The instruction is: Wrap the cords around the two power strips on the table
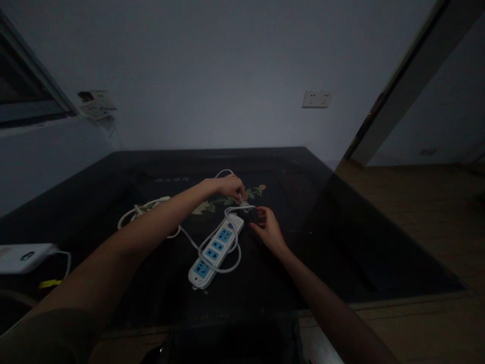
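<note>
My left hand (231, 187) reaches over the table with its fingers pinched on a pale cable end (243, 200). My right hand (270, 228) has its thumb and fingers around the side of a small dark block (249, 216), whose kind is hard to make out in the dim light. The two hands are close together, just beyond the far end of a white power strip (216, 248) with blue socket faces. A white cable (240, 253) loops over and around the strip and runs up toward the hands.
More white cable (127, 215) lies coiled at the left, partly behind my left forearm. A white box-like device (25, 258) with a cord and yellow tag (50, 283) sits at the left edge. The dark glossy table (322, 253) meets a wall with sockets (317, 99).
</note>
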{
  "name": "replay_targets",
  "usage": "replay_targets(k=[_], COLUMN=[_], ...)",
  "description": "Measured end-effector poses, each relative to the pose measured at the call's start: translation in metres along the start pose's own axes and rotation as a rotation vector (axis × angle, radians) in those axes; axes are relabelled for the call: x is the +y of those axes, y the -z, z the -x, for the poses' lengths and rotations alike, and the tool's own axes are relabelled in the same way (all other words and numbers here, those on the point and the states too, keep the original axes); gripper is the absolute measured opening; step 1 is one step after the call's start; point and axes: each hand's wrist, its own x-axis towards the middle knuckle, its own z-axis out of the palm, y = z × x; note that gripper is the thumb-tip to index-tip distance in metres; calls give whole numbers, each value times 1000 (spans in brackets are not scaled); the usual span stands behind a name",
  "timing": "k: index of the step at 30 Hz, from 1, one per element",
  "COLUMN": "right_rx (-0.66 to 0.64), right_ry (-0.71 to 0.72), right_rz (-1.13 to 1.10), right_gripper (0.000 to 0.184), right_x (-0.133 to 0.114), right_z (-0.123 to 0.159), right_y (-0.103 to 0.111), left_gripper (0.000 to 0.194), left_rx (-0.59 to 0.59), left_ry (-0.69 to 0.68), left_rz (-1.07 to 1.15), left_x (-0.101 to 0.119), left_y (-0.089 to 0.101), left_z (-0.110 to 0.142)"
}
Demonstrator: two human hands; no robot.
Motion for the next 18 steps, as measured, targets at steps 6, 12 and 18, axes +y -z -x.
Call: replay_targets(k=[6, 12, 18], right_rx=[-146, -438, -852], right_ry=[108, 626, 801], right_rz=[232, 433, 663], right_gripper=[5, 37, 66], right_x=[-13, -59, -84], right_z=[4, 15, -6], right_y=[7, 0, -27], left_gripper=[15, 30, 34], left_rx=[86, 423, 906], left_ry=[179, 294, 227], left_rz=[-220, -129, 255], left_x=[-15, -21, -2], left_y=[26, 52, 78], left_z=[32, 68, 83])
